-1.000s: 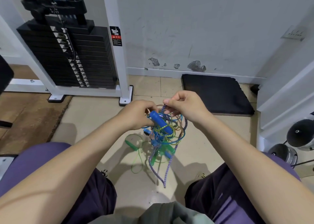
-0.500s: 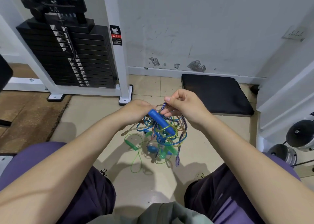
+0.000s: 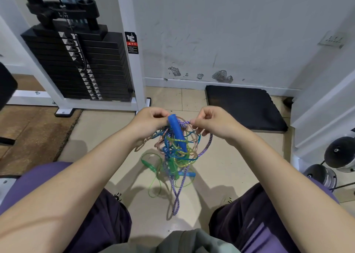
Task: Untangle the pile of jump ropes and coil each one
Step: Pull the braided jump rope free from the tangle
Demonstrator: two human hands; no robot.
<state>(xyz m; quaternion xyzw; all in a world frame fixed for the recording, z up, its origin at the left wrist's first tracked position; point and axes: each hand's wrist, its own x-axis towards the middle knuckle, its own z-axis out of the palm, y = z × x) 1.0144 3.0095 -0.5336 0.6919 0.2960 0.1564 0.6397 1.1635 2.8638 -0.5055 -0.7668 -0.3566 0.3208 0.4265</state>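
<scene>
Left hand [image 3: 151, 121] curls round top of rope tangle [image 3: 177, 149], beside blue handle [image 3: 177, 132]. Right hand [image 3: 213, 123] pinches purple rope [image 3: 206, 150]. Tangle hangs between knees, above tile floor [image 3: 107, 129]. Green handle [image 3: 148, 165] low down. Ropes too mixed to count. Fingertips hidden. Weight stack [image 3: 76, 64] cut off at top.

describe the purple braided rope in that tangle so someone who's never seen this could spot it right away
Start at the two hands held over the tiled floor, between the person's knees: the left hand and right hand hold up a tangle of jump ropes. The purple braided rope runs from the right hand's pinch and hangs lowest. It alone is thick and woven; the rest are thin, glossy cords.
</scene>
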